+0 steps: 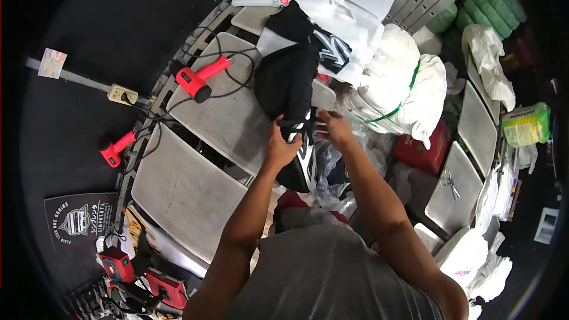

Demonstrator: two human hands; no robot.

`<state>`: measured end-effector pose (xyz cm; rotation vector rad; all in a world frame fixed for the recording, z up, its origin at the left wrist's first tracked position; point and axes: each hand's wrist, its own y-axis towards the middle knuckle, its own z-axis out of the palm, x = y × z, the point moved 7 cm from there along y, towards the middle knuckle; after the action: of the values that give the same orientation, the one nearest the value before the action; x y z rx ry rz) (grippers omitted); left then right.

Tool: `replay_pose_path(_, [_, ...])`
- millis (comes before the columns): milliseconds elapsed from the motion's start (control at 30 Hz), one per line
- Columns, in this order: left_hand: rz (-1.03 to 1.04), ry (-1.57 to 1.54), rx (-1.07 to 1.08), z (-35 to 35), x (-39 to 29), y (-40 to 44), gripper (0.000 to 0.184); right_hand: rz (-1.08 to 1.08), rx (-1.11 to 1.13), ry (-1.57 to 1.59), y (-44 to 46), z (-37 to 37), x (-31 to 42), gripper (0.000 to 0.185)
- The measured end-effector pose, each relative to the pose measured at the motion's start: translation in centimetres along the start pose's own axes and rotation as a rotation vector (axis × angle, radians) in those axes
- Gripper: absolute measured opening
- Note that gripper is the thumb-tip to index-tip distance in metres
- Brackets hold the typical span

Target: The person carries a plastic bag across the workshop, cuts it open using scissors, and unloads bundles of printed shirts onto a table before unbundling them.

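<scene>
A black garment (pixel 284 77) with white and grey print lies lengthwise in front of me, its far end over white plastic bags (pixel 349 0). Its near part hangs down past the panel edge toward my body. My left hand (pixel 283 145) grips it from the left side, thumb on top. From the right, my right hand (pixel 335 129) has its fingers closed at the edge of the same cloth, near dark straps or folds. What exactly those fingertips pinch is too small to make out. Clear plastic (pixel 335 172) lies just below my right hand.
Two red heat guns, one on a grey panel (pixel 204 77) and one at the rack's edge (pixel 118 148), trail black cables to a wall socket (pixel 122 94). A white bundle (pixel 385 77) with green strap sits right, near a red container (pixel 424 148). Scissors (pixel 451 185) lie on another panel.
</scene>
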<state>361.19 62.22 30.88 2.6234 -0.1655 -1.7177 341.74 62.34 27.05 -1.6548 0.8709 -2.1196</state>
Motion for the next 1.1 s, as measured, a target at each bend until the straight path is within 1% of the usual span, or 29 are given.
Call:
replay_pose_path(33, [-0.033,-0.039,0.027,-0.1,0.1,-0.1,0.069,0.053,0.036,-0.020,0.4,0.5,-0.3,0.056])
replay_pose_path(67, [0.006,0.011,0.029,-0.3,0.1,-0.1,0.061,0.117,0.038,0.035,0.3,1.2,-0.3,0.044])
replay_pose_path(100, [0.004,0.015,0.035,-0.2,1.2,-0.1,0.061,0.122,0.037,0.040,1.0,1.5,-1.0,0.044])
replay_pose_path(133, [-0.045,-0.042,0.059,0.1,3.2,-0.1,0.056,0.008,-0.010,0.093,1.9,1.4,-1.2,0.033])
replay_pose_path(167, [-0.095,-0.100,0.082,-0.1,3.7,-0.1,0.051,-0.105,-0.057,0.143,2.0,1.4,-0.7,0.023])
replay_pose_path(200, [-0.153,-0.140,0.099,-0.6,4.2,-0.5,0.044,-0.091,-0.088,0.280,2.2,1.1,-0.8,0.011])
replay_pose_path(233, [-0.161,-0.136,0.100,-1.3,4.5,-0.6,0.044,-0.082,-0.086,0.281,2.1,1.0,-0.9,0.011])
replay_pose_path(300, [-0.345,-0.313,0.102,-2.4,4.7,-1.2,0.042,-0.092,0.104,0.543,1.2,1.3,-0.8,0.008])
replay_pose_path(333, [-0.360,-0.359,0.073,-3.3,3.5,-1.5,0.047,-0.113,0.147,0.561,0.2,1.3,-0.9,0.006])
replay_pose_path(367, [-0.362,-0.359,0.077,-3.4,3.5,-1.9,0.047,-0.112,0.142,0.562,-0.8,1.4,-0.8,0.006])
replay_pose_path(433, [-0.407,-0.671,0.017,-4.0,3.8,-2.1,0.041,0.015,0.173,0.615,-2.3,2.4,-1.0,0.009])
replay_pose_path(467, [-0.356,-0.523,0.077,-4.8,4.0,-1.6,0.038,0.048,0.220,0.601,-1.4,2.2,-2.3,0.016])
replay_pose_path(500, [-0.348,-0.517,0.073,-4.7,4.9,-1.4,0.038,0.043,0.228,0.604,-1.3,1.9,-2.5,0.016])
replay_pose_path(567, [-0.348,-0.628,-0.066,-5.4,7.0,-1.2,0.035,0.014,0.144,0.308,-1.9,0.4,-3.6,0.024])
replay_pose_path(600, [-0.346,-0.762,-0.038,-5.4,6.8,-0.8,0.036,0.025,0.113,0.119,-2.5,-0.4,-4.0,0.040])
replay_pose_path(633, [-0.341,-0.758,-0.034,-5.5,6.6,-0.5,0.036,0.020,0.113,0.125,-3.1,-0.6,-4.6,0.040])
replay_pose_path(700, [-0.401,-0.940,-0.159,-6.4,4.3,0.2,0.040,0.070,0.083,-0.216,-5.8,-0.5,-3.4,0.054])
replay_pose_path(733, [-0.351,-1.010,-0.146,-6.8,2.4,1.2,0.044,-0.009,0.135,-0.178,-6.4,0.0,-2.3,0.063])
replay_pose_path(767, [-0.442,-0.962,-0.174,-7.3,3.2,1.7,0.048,-0.006,0.127,-0.168,-6.5,-0.3,-1.8,0.063])
replay_pose_path(833, [-0.383,-1.060,-0.147,-7.2,1.7,4.5,0.046,-0.204,0.101,0.120,-6.5,-1.6,0.6,0.064])
replay_pose_path(900, [-0.368,-1.061,-0.203,-6.5,-1.7,7.3,0.044,-0.226,-0.115,0.121,-6.9,-6.1,2.5,0.066])
replay_pose_path(933, [-0.294,-1.072,-0.235,-5.8,-2.0,9.0,0.043,-0.272,-0.117,0.253,-6.6,-8.2,2.3,0.064])
replay_pose_path(967, [-0.228,-1.086,-0.257,-5.0,-2.1,10.5,0.043,-0.256,-0.184,0.249,-6.4,-11.4,1.2,0.063])
replay_pose_path(1033, [-0.367,-1.175,-0.072,-1.9,-1.2,12.2,0.039,-0.192,-0.353,0.103,-7.5,-17.3,-1.7,0.060])
replay_pose_path(1100, [-0.403,-1.217,0.058,0.8,1.3,10.6,0.038,-0.120,-0.571,-0.026,-8.2,-24.9,-8.0,0.056])
